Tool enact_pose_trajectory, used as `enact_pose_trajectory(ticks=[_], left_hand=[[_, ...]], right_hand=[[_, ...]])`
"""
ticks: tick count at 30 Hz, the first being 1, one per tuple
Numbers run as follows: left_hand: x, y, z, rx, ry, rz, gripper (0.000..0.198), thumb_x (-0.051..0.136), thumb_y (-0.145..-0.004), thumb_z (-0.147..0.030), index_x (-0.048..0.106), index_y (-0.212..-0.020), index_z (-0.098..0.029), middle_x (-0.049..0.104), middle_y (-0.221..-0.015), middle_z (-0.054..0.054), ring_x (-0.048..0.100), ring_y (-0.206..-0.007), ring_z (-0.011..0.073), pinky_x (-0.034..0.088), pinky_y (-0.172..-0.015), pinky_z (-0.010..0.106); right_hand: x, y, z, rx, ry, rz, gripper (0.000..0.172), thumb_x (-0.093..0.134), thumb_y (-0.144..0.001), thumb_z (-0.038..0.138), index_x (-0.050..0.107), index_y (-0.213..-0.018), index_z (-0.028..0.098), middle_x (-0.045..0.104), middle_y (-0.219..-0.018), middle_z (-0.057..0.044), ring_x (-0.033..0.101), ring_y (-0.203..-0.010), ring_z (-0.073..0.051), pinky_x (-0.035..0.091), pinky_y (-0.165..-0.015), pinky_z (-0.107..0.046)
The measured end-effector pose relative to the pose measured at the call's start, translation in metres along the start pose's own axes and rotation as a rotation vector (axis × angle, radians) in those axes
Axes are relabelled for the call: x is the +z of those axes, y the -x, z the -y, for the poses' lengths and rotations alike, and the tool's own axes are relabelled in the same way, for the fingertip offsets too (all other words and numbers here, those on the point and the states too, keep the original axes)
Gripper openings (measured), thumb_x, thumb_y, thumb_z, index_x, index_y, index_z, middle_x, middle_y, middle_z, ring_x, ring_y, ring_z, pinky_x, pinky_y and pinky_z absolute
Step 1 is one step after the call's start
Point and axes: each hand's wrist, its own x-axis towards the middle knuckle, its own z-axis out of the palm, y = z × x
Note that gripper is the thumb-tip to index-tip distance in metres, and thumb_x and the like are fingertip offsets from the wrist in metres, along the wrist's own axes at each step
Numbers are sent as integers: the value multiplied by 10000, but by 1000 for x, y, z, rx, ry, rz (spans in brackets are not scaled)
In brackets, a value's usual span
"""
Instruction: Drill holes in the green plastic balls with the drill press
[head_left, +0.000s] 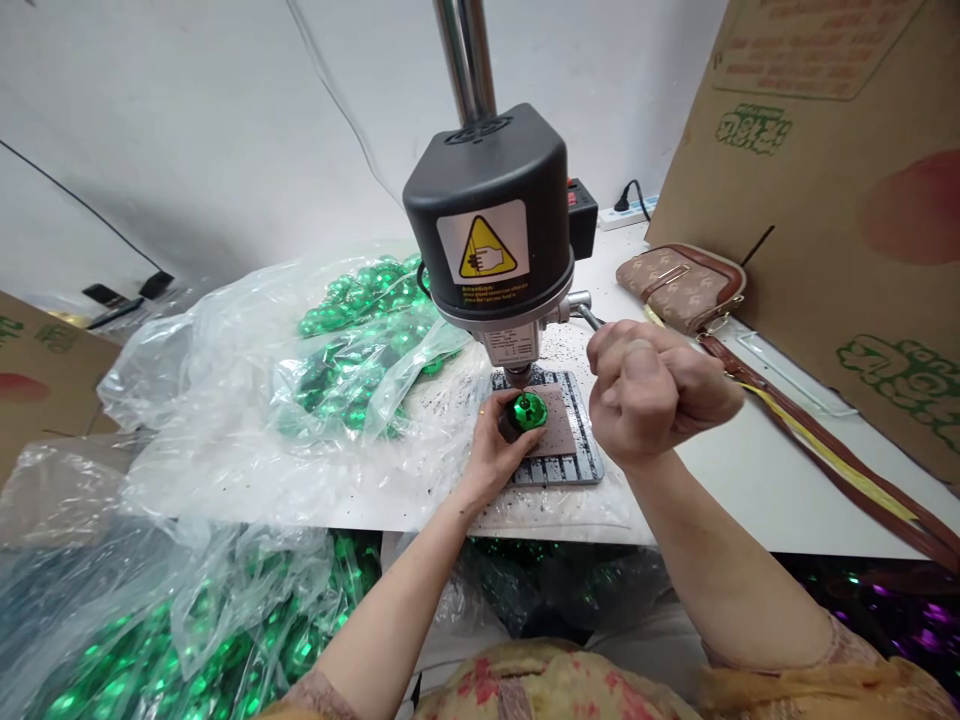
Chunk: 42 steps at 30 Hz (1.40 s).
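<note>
A small bench drill press (491, 215) with a black motor head stands on a white table (750, 480). My left hand (495, 450) pinches a shiny green ball ornament (529, 410) and holds it on the drill's slotted base plate (574, 465), right under the chuck. My right hand (652, 390) is closed in a fist around the drill's feed lever (583, 310), whose metal rod shows just left of my fingers.
A clear plastic bag of several green ornaments (360, 350) lies left of the drill. More bagged green ornaments (187, 630) sit below the table edge. A brown strap purse (682, 285) and a large cardboard box (840, 200) are on the right. A power strip (626, 212) lies behind.
</note>
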Motion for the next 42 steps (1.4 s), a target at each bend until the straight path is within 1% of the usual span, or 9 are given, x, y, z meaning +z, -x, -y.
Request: enact_pose_trajectory(ticks=[11, 18, 23, 28, 32, 35, 37, 39, 42], left_hand=[[2, 2, -1, -16, -14, -25, 502, 790, -785, -310, 546, -1217, -234, 617, -1193, 80, 593, -1146, 254, 477, -1007, 432], [4, 0, -12, -25, -55, -89, 466, 780, -791, -332, 566, -1192, -226, 642, -1137, 71, 628, -1085, 241, 512, -964, 416], [-1, 46, -20, 197, -245, -274, 491, 778, -781, -402, 563, -1189, -236, 663, -1068, 83, 663, -1012, 253, 558, -874, 421], [-8, 128, -3, 761, -529, 153, 422, 739, -824, -389, 595, -1210, -301, 702, -1090, 118, 691, -815, 216, 572, -670, 334], [-9, 155, 6, 833, -718, 347, 376, 678, -879, -332, 597, -1236, -248, 725, -1089, 149, 696, -809, 227, 573, -664, 336], [-16, 141, 0, 868, -572, 241, 455, 615, -908, -524, 583, -1213, -188, 725, -1031, 149, 700, -862, 235, 592, -686, 349], [-27, 114, -6, 849, -499, 105, 332, 567, -960, -416, 574, -1197, -183, 722, -951, 102, 698, -845, 204, 589, -696, 329], [-43, 73, -7, 689, -529, -31, 224, 506, -966, -180, 575, -1179, -191, 716, -905, 69, 694, -839, 189, 576, -717, 321], [-72, 0, 1, 246, -808, -94, 261, 449, -932, -92, 625, -1107, -171, 720, -1003, 122, 681, -936, 258, 549, -823, 399]], right_hand=[[-7, 10, -3, -30, -15, 33, 472, 554, -837, 124, 195, -536, 183, 279, -455, 73, 268, -374, -37, 292, -399, -266], [22, -36, 8, 213, 43, -20, 449, 585, -897, 172, 310, -545, 218, 315, -458, 65, 302, -395, -63, 258, -405, -281], [27, -49, 9, 229, 216, 44, 458, 537, -948, 336, 259, -598, 239, 304, -502, 59, 311, -417, -54, 295, -416, -258], [27, -47, 10, 248, 183, 23, 485, 565, -925, 387, 234, -603, 239, 276, -515, 67, 315, -419, -48, 288, -447, -264], [26, -46, 9, 241, 45, -14, 456, 610, -904, 256, 304, -567, 235, 321, -483, 64, 318, -402, -74, 245, -432, -301], [27, -45, 8, 231, 29, -28, 461, 621, -894, 245, 310, -553, 241, 326, -469, 61, 304, -395, -93, 236, -416, -320], [27, -44, 7, 229, 37, -41, 469, 618, -895, 249, 304, -546, 242, 326, -464, 60, 296, -393, -96, 237, -411, -323], [27, -44, 7, 223, 35, -59, 464, 616, -893, 239, 316, -539, 241, 331, -457, 59, 290, -388, -95, 227, -404, -325], [27, -43, 8, 232, 44, -69, 455, 622, -888, 239, 342, -529, 241, 336, -451, 57, 302, -386, -94, 233, -397, -322]])
